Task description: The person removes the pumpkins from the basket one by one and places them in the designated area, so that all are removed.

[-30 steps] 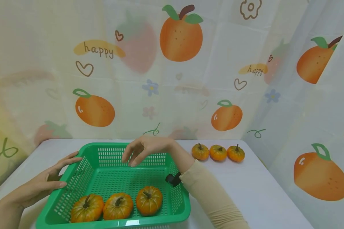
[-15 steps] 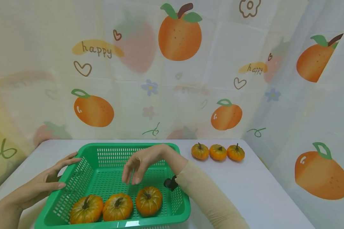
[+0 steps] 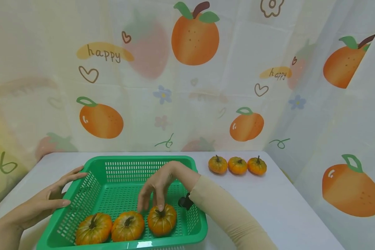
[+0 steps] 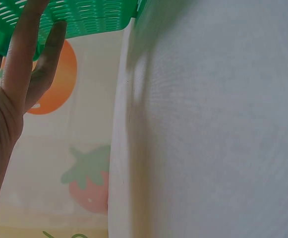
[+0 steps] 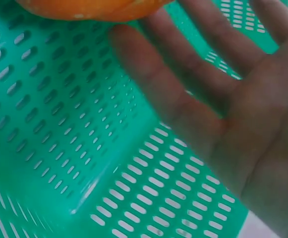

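Observation:
A green plastic basket (image 3: pixel 93 189) holds three small orange pumpkins in a row along its near side: a left one (image 3: pixel 95 231), a middle one (image 3: pixel 132 231) and a right one (image 3: pixel 162 225). Inside the basket my right hand (image 3: pixel 158 184) reaches down to the right pumpkin, thumb tip by its stem and fingers on its left side. In the right wrist view the fingers of that hand stretch, spread, towards an orange pumpkin (image 5: pixel 94 7) at the top edge. My left hand (image 3: pixel 43 201) rests on the basket's left rim, fingers and thumb spread and fairly straight.
Behind the basket's right side, three more small pumpkins (image 3: pixel 237 166) stand in a row on the white table (image 3: pixel 256 205). A fruit-printed curtain (image 3: pixel 203 90) hangs at the back and right. A small black camera (image 3: pixel 185 201) sits under the right wrist.
My right hand has come down from above the basket's back part to the right pumpkin, its fingertips now at it. My left hand and the pumpkins stay where they were.

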A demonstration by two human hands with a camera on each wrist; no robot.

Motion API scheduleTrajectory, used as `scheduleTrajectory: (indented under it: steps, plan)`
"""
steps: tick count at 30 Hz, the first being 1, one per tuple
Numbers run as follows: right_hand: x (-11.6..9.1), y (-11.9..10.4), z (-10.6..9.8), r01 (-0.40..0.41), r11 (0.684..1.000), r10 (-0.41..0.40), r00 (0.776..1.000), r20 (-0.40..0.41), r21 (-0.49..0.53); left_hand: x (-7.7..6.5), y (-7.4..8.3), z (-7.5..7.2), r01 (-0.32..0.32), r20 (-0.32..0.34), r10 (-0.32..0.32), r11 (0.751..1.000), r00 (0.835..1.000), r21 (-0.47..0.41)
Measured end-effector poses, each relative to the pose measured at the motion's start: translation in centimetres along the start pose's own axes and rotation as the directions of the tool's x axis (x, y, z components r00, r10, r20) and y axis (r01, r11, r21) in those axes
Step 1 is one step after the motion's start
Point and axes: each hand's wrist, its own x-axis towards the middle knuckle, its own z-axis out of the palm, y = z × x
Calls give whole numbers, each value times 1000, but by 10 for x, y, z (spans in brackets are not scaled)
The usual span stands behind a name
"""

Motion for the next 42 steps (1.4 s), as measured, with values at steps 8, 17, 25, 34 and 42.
scheduleTrajectory:
  steps: [8,17,25,34,42]
  plan:
    - [5,-1,3,-184,980,187,982,29,-80,0,1,1,-3,2,3,1000,1000,-5]
    - [10,-2,4,-239,962,250,966,70,-134,-1,2,1,-3,0,3,1000,1000,-5]
    - [11,-3,6,-260,952,275,958,80,-161,-2,0,0,3,6,-3,1000,1000,-16]
    - [12,-6,12,-312,939,326,941,87,-143,-3,-3,-2,9,0,-9,1000,1000,-11]
    - [9,-6,12,-325,941,333,940,79,-99,-3,-2,-1,1,4,-1,1000,1000,4]
